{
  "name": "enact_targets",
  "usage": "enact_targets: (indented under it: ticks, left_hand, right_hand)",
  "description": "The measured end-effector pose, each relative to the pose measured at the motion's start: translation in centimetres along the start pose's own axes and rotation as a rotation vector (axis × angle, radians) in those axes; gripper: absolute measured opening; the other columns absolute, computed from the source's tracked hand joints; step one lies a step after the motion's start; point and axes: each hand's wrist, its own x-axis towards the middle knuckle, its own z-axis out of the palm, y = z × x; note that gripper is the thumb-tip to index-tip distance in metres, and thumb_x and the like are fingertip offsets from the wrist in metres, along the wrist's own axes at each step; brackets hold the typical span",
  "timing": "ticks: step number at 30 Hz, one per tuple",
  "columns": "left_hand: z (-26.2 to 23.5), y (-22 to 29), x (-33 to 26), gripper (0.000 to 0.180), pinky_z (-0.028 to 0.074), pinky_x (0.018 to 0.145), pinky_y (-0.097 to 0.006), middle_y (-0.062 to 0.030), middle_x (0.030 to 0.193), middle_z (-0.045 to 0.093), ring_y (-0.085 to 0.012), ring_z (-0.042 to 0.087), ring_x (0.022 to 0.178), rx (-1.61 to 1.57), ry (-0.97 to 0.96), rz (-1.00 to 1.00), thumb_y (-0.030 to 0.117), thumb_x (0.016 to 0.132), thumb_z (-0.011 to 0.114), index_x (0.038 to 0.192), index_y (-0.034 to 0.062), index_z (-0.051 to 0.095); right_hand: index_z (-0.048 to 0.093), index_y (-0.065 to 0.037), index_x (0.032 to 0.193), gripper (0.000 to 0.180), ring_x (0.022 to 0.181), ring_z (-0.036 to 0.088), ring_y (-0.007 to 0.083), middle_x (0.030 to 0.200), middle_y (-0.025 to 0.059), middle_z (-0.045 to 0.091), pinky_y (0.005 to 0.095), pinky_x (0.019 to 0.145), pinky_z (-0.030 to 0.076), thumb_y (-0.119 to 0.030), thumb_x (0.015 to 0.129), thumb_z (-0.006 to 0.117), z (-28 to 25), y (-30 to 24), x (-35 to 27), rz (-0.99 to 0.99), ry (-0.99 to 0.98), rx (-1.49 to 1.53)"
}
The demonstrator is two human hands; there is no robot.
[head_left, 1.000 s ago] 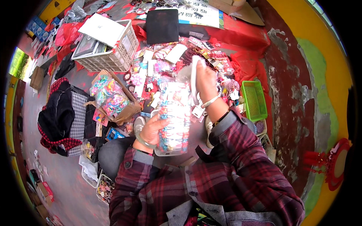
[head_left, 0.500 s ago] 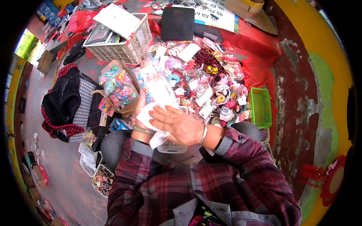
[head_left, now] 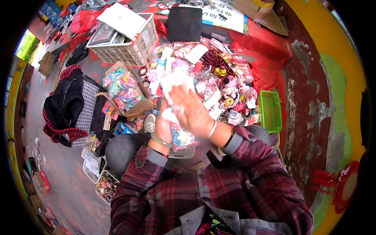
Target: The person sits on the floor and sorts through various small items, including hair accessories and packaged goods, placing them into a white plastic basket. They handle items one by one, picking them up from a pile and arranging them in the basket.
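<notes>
Between my two hands is a clear plastic bag (head_left: 182,137) with small blue, white and red pieces inside. Its lower end hangs below my palms, and a blurred white sheet or wrapper (head_left: 176,79) sticks out beyond my fingers. My left hand (head_left: 163,127) supports the bag from the left, its fingers mostly hidden. Across it from the right lies my right hand (head_left: 190,109), fingers stretched out flat and smeared by motion. A large pile of hair ties and trinkets (head_left: 229,92) spreads just past my hands. Under them sits a white plastic basket (head_left: 182,152).
To the left stands a cardboard box (head_left: 143,105) of colourful bagged items, with a white crate (head_left: 133,55) behind it. A green basket (head_left: 270,111) is on the right. Black and checked clothing (head_left: 70,105) lies far left. A black flat case (head_left: 185,24) rests beyond the pile.
Both hands have moved right, and the bag has swung round: its beaded end was beyond my fingers and now hangs toward me. The cardboard box and a shoe are less covered.
</notes>
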Motion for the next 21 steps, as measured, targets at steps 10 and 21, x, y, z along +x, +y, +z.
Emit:
enact_targets:
  ticks: [10,21]
  left_hand:
    - [-5.5,2.7,0.3,0.045,0.047,0.091,-0.036,-0.0113,0.123,0.054,-0.0205,0.057,0.105,0.325,-0.110,0.099,0.036,0.094,0.043,0.126,0.0041,0.047]
    - [-1.7,2.6,0.5,0.054,0.046,0.093,-0.040,-0.0122,0.117,0.059,-0.0257,0.058,0.107,-0.003,-0.022,0.013,0.046,0.096,0.038,0.128,0.0036,0.046]
  right_hand:
    - [0.031,-0.008,0.142,0.064,0.136,0.028,0.0332,0.148,0.0156,0.028,0.0482,0.110,0.019,-0.018,0.083,0.055,0.3,-3.0,-0.6,-0.104,-0.061,-0.032]
    - [0.032,-0.003,0.139,0.065,0.134,0.029,0.0349,0.145,0.0197,0.030,0.0474,0.110,0.023,-0.021,0.082,0.058,0.7,-2.4,-1.3,-0.074,-0.068,0.052]
